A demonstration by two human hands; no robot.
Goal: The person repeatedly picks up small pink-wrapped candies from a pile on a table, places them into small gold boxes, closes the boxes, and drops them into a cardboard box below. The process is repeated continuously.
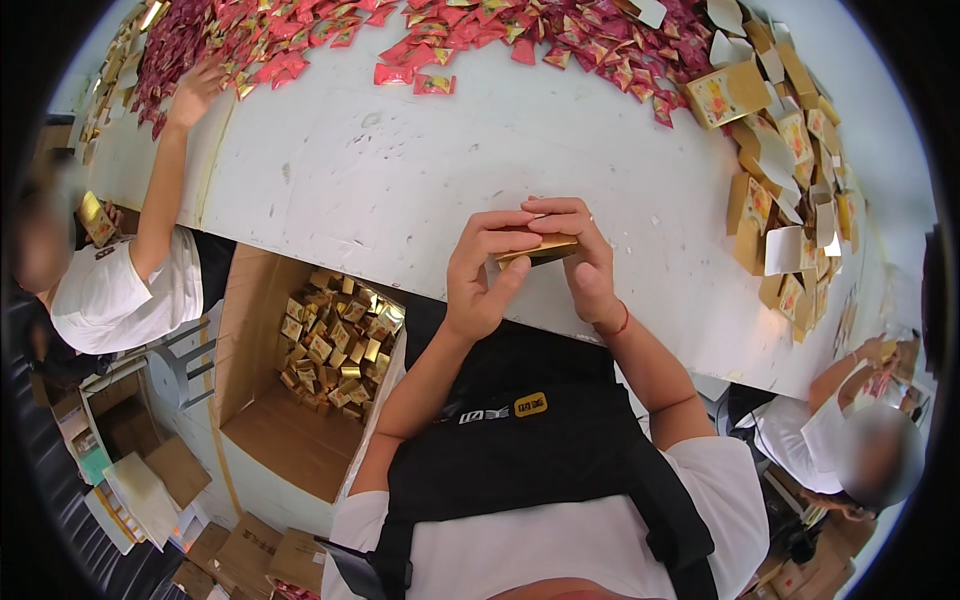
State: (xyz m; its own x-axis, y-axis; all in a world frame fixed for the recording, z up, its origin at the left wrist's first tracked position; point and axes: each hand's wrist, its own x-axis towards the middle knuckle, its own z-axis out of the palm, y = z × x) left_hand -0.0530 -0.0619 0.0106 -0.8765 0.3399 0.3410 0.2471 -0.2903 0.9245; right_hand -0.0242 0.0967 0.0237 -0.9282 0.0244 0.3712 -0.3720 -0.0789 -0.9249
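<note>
Fingers (508, 219) of left hand (475, 275) and right hand (592, 265) partly hide gold box (545, 246)

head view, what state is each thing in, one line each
gold box, held, closure unclear
left hand, gripping gold box
right hand, gripping gold box
large carton, open
small gold boxes, heaped inside carton
right-side boxes, piled, some flaps open
red packets, loosely heaped

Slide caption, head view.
Left hand and right hand hold a gold box over a white table with red packets.
</note>
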